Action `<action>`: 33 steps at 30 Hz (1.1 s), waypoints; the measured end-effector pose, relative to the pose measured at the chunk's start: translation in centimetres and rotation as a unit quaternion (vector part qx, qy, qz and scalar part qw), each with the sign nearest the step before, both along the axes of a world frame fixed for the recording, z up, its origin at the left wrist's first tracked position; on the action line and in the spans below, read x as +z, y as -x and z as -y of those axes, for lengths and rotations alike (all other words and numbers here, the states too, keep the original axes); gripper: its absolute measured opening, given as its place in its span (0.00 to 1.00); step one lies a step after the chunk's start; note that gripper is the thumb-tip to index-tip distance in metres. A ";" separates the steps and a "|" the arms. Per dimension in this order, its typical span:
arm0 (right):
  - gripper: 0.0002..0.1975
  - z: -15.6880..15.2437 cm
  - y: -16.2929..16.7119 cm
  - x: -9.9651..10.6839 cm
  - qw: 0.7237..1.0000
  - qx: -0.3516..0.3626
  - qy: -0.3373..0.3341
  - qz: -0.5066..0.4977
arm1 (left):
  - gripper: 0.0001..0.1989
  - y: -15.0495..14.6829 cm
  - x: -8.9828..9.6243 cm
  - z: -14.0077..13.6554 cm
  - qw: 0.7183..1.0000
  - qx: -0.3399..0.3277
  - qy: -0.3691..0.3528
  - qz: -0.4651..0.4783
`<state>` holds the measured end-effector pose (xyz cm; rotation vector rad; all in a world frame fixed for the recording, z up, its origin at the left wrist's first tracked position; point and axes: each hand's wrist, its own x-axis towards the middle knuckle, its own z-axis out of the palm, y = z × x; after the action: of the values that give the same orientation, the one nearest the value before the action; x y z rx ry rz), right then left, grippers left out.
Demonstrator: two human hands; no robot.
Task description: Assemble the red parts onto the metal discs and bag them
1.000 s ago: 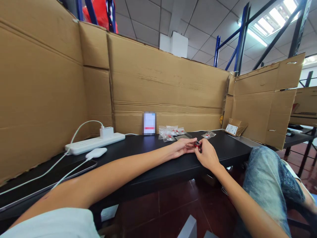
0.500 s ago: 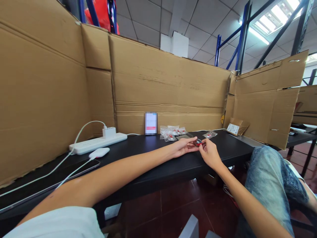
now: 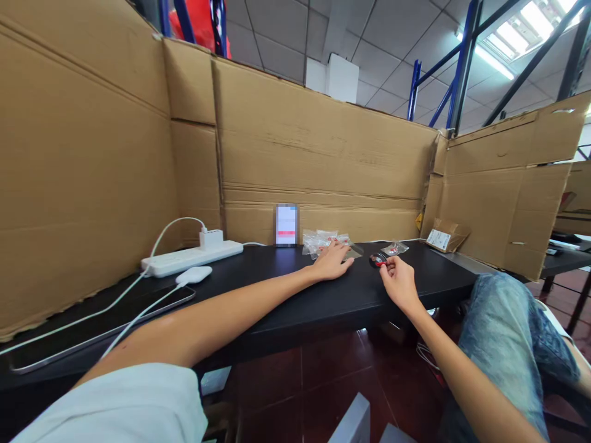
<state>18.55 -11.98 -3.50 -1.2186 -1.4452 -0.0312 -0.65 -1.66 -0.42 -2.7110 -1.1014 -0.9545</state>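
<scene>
My right hand (image 3: 399, 280) pinches a small round black thing with a red edge (image 3: 377, 259) just above or on the black tabletop; its exact kind is too small to make out. Palm down, with fingers apart, my left hand (image 3: 331, 261) reaches to a group of small clear plastic bags (image 3: 314, 240) with red bits inside. Its fingertips overlap the near bags, and whether they press on them is unclear. Another clear bag (image 3: 395, 248) with something red lies just beyond my right hand.
A phone (image 3: 287, 225) with a lit screen leans on the cardboard wall (image 3: 323, 154). To the left are a white power strip (image 3: 194, 258), a white charging pad (image 3: 194, 274) and a dark tablet (image 3: 115, 326). A small cardboard box (image 3: 447, 235) sits right. Someone's jeans-clad knee (image 3: 501, 326) is beside the table.
My left hand has let go of the round thing and moved left to the plastic bags, opening its fingers. The right hand keeps the round thing, now lower and slightly right.
</scene>
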 end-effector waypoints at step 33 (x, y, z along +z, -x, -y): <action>0.05 1.4 0.6 0.7 0.991 0.108 0.023 0.070 | 0.17 -0.3 0.2 -0.3 0.989 0.003 0.135 0.052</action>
<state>17.99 -13.37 -2.84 -1.1087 -1.7019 0.0668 -0.31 -1.35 -0.26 -2.8930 -1.3497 -1.0258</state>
